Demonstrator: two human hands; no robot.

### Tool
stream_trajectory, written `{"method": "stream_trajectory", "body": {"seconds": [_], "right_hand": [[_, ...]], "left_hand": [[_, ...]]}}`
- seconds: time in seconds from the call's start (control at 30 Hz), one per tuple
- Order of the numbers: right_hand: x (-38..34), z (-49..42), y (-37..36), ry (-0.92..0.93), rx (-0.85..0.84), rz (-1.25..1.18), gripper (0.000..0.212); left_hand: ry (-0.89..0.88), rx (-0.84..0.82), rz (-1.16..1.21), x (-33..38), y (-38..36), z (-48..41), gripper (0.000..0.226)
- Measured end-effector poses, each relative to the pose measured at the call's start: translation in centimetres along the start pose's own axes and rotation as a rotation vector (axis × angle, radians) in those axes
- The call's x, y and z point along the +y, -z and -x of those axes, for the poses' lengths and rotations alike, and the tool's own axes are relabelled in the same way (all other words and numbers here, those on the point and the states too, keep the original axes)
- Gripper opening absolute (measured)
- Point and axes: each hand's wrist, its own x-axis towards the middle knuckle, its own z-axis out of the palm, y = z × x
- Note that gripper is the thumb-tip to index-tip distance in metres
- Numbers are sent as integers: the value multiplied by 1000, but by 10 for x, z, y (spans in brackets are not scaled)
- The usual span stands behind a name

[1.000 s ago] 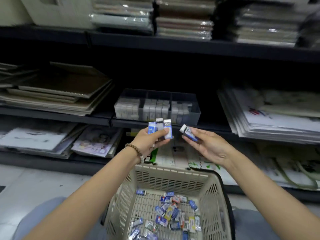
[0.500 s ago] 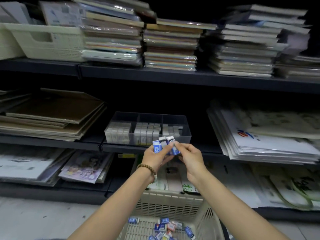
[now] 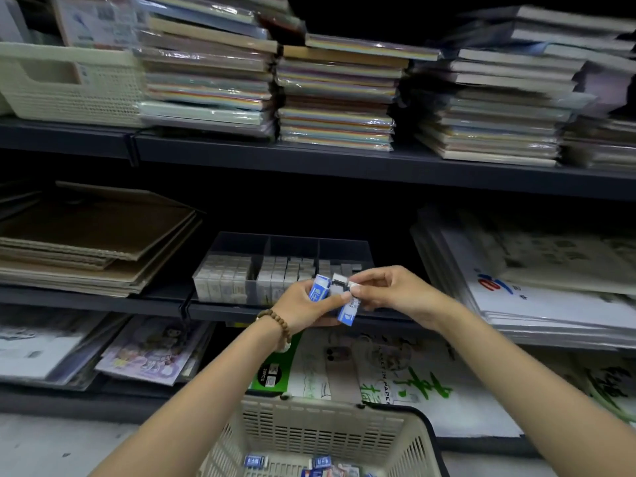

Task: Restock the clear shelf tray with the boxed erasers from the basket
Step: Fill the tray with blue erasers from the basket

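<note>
My left hand (image 3: 306, 306) grips a small bunch of blue-and-white boxed erasers (image 3: 320, 291) just in front of the clear shelf tray (image 3: 241, 247). My right hand (image 3: 389, 290) meets it from the right, its fingers pinching the rightmost eraser box (image 3: 349, 313) of the bunch. The tray sits on the middle shelf and holds rows of upright white eraser boxes in its divided compartments. The cream basket (image 3: 320, 432) is below at the frame's bottom, with a few loose boxed erasers (image 3: 256, 461) visible inside.
Stacks of wrapped coloured paper (image 3: 334, 98) fill the upper shelf, beside a cream bin (image 3: 69, 84). Brown card sheets (image 3: 93, 235) lie left of the tray, white printed sheets (image 3: 550, 287) right. Paper packs (image 3: 378, 373) lie on the lowest shelf.
My right hand brought its single eraser box over to the bunch in my left hand. Both hands rose to the tray's front, and my view tilted up, leaving most of the basket out of frame.
</note>
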Motion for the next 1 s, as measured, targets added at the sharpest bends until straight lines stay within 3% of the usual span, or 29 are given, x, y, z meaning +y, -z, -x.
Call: {"method": "stream_trajectory", "body": {"seconds": [0.2,0.3,0.43,1.0], "right_hand": [[-7,-28,42,110,168,65,23],[2,-47,59,145,261,342,24],[24,-71,56,115,212,492,23],[66,-92,43,181,262,576,20]], "left_hand": [[89,128,347,7,7,-25,15],[90,155,358,8,18,-33,17],[111,145,385,6,25,-41,24],[116,138,266,-9,14,-51,30]]}}
